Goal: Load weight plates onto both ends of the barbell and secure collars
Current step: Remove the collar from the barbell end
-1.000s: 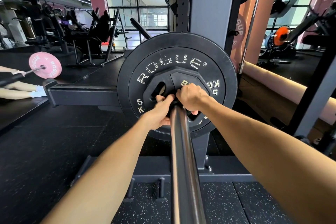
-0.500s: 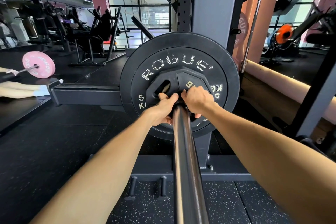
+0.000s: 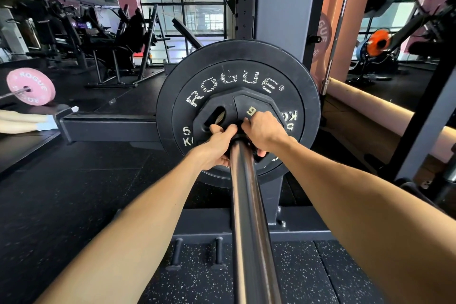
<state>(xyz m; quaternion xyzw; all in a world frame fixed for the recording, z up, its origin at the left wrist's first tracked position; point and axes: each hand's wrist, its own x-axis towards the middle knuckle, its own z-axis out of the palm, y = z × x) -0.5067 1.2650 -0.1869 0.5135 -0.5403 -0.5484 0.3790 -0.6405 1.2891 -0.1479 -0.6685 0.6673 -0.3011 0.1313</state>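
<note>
The steel barbell sleeve (image 3: 249,217) runs away from me down the middle of the view. On it sits a large black Rogue plate (image 3: 237,69), and a smaller black octagonal plate (image 3: 249,101) lies against its face. My left hand (image 3: 217,144) and my right hand (image 3: 264,131) are curled round a dark collar (image 3: 238,136) on the sleeve, pressed against the small plate. The collar is mostly hidden by my fingers.
A grey rack upright (image 3: 281,7) stands just behind the plates, and its base beam (image 3: 108,128) runs left. A pink plate (image 3: 30,86) on another bar lies far left, beside a person's legs (image 3: 22,122). Two storage pegs (image 3: 197,254) stand on the speckled floor below.
Both hands stay at the collar against the small plate; the fingers have shifted slightly. My head has moved a little, so the plates sit slightly more to the right in view.
</note>
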